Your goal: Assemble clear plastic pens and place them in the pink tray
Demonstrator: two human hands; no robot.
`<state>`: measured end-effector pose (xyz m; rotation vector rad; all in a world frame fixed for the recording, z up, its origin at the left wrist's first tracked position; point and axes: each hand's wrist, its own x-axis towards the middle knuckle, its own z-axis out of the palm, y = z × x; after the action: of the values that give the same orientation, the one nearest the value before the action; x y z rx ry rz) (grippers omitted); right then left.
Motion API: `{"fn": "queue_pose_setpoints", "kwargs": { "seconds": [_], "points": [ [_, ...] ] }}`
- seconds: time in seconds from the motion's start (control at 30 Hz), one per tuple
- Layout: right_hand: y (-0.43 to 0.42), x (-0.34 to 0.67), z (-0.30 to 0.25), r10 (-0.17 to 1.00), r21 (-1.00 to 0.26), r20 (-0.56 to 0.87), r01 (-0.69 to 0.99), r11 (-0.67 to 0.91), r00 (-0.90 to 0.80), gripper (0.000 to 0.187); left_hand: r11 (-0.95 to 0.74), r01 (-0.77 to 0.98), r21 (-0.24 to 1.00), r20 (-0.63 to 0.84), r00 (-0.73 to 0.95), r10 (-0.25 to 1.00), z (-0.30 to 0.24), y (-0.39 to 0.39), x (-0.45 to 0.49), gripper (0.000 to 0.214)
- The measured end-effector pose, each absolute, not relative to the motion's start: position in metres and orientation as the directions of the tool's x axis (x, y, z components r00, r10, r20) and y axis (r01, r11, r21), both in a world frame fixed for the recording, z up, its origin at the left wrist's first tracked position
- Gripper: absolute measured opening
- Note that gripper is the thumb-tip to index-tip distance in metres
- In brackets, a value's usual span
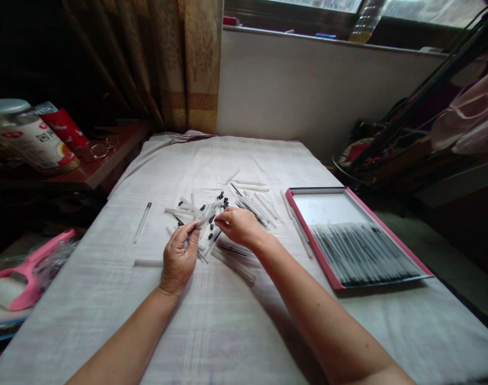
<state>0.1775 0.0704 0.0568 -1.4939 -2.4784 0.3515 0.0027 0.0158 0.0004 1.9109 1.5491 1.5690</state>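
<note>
My left hand (pixel 180 261) is closed around a small bunch of clear plastic pen barrels (pixel 206 215), which point up and away from me. Just to the right, my right hand (pixel 242 226) has its fingers pinched together. What they hold, if anything, is too small to make out. Small black pen plugs or caps (pixel 221 195) lie scattered on the cloth beyond and between my hands. Around them are more loose clear barrels (pixel 234 266) and a bundle of thin dark-tipped refills (pixel 252 208). One pen with a dark end (pixel 143 222) lies apart on the left.
A pink-rimmed box (pixel 315 243) on the right holds a row of many pens. A white cloth (pixel 107 315) covers the table. At left stand a side table (pixel 103 167) with a jar (pixel 35 141) and glasses (pixel 100 150), and a pink tape dispenser (pixel 31 270).
</note>
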Motion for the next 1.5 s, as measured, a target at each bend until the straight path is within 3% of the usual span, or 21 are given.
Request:
{"fn": "queue_pose_setpoints", "kwargs": {
  "seconds": [0.13,0.27,0.37,0.47,0.53,0.63,0.73,0.9,1.17,1.3,1.5],
  "points": [
    [0.074,0.156,0.054,0.889,-0.192,-0.002,0.873,0.449,-0.458,0.026,-0.443,0.548,0.709,0.594,-0.126,0.795,0.001,0.017,0.003,0.022],
    [0.076,0.144,0.054,0.904,-0.17,-0.054,0.896,0.41,-0.424,0.024,-0.451,0.554,0.7,0.598,-0.109,0.794,0.001,0.018,0.004,0.022],
    [0.078,0.144,0.054,0.909,-0.236,-0.042,0.888,0.395,-0.415,0.023,-0.469,0.561,0.682,0.612,-0.088,0.786,0.0,0.018,0.004,0.022],
    [0.076,0.156,0.05,0.924,-0.441,0.025,0.825,0.353,-0.382,0.018,-0.502,0.568,0.652,0.641,-0.061,0.765,0.0,0.018,0.004,0.022],
    [0.071,0.171,0.046,0.949,-0.652,0.068,0.707,0.275,-0.307,0.018,-0.523,0.577,0.628,0.653,-0.024,0.757,0.0,0.017,0.005,0.022],
    [0.054,0.198,0.041,0.982,-0.939,0.046,0.326,0.106,-0.185,0.026,-0.551,0.594,0.586,0.654,0.055,0.754,0.0,0.013,0.007,0.023],
    [0.032,0.217,0.038,0.996,-0.999,-0.044,0.001,-0.044,-0.079,0.031,-0.588,0.596,0.547,0.654,0.134,0.745,-0.001,0.009,0.01,0.025],
    [0.012,0.221,0.034,0.997,-0.983,-0.077,-0.17,-0.074,0.009,0.024,-0.6,0.596,0.534,0.623,0.203,0.756,0.0,0.004,0.015,0.028],
    [0.014,0.216,0.025,1.0,-0.991,-0.019,-0.13,-0.021,-0.013,0.022,-0.597,0.593,0.54,0.61,0.213,0.763,0.0,0.003,0.016,0.03],
    [0.012,0.219,0.021,0.989,-0.988,0.146,0.046,0.146,0.003,0.019,-0.606,0.599,0.523,0.615,0.228,0.755,0.0,0.003,0.016,0.031],
    [0.01,0.225,0.024,0.919,-0.867,0.389,0.31,0.39,-0.068,0.015,-0.603,0.615,0.508,0.605,0.244,0.758,-0.002,0.003,0.015,0.031]
  ]
}}
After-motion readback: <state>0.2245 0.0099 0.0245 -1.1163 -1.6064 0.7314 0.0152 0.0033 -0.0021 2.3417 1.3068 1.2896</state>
